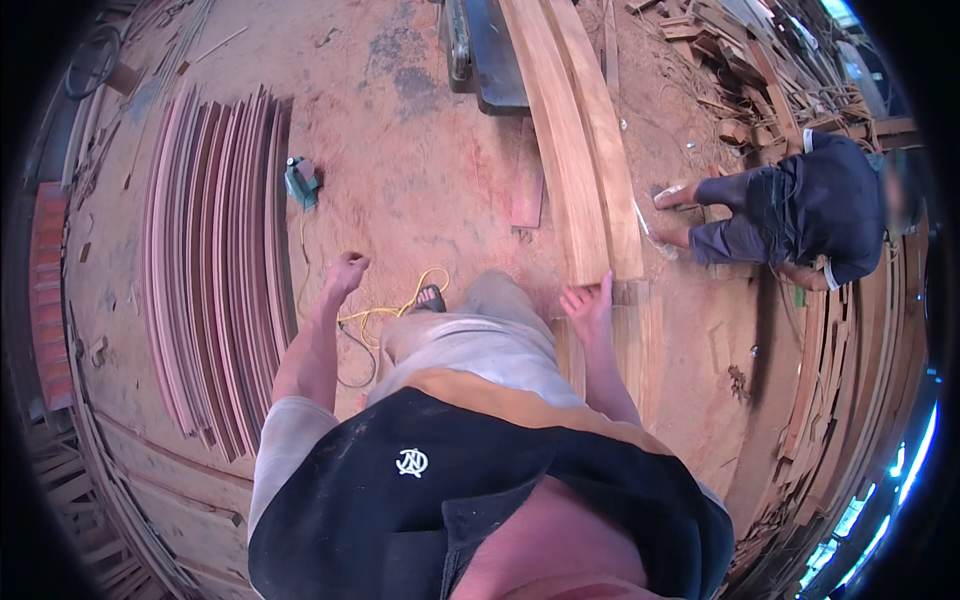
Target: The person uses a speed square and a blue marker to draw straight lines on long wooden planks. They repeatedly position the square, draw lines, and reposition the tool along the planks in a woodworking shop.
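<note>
Two long pale-brown wooden planks (590,150) lie side by side, running from the far edge toward me. Their far part rests on a dark machine table (497,65). At their near ends is my right hand (590,308), its fingers stretched and apart; one fingertip meets or nearly meets the wood, and no grip shows. My left hand (348,274) hangs over the floor at my left side. Its fingers are curled in, with nothing visible in them. Below my right forearm lie more pale boards (635,350).
A large stack of reddish boards (215,270) lies at left, beside a green power tool (301,183). A yellow cord (385,312) loops near my foot. Another person (800,205) bends over at right, near stacked timber (850,350). Scrap wood (735,70) is piled far right.
</note>
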A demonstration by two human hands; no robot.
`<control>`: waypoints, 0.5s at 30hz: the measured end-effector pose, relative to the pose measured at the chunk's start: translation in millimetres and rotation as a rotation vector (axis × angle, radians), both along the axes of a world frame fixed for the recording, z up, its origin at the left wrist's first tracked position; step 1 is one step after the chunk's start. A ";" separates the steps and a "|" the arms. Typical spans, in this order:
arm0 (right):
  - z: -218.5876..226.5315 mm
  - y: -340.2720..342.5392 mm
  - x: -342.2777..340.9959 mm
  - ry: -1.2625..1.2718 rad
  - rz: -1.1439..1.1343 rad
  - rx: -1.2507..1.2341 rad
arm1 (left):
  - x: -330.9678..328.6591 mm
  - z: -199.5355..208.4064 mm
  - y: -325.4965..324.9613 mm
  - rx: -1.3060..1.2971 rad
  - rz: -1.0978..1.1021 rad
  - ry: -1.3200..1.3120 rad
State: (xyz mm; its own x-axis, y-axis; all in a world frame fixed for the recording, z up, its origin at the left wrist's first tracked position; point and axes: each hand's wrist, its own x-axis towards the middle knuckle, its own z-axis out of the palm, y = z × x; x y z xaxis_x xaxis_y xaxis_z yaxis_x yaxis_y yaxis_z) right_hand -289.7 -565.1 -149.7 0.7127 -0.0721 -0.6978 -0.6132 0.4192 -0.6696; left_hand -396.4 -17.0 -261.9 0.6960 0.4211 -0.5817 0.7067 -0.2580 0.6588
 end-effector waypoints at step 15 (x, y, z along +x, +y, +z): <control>22.0 44.1 38.6 0.194 -0.149 -0.056 | 224.6 -0.6 -92.5 -0.328 -0.488 -0.136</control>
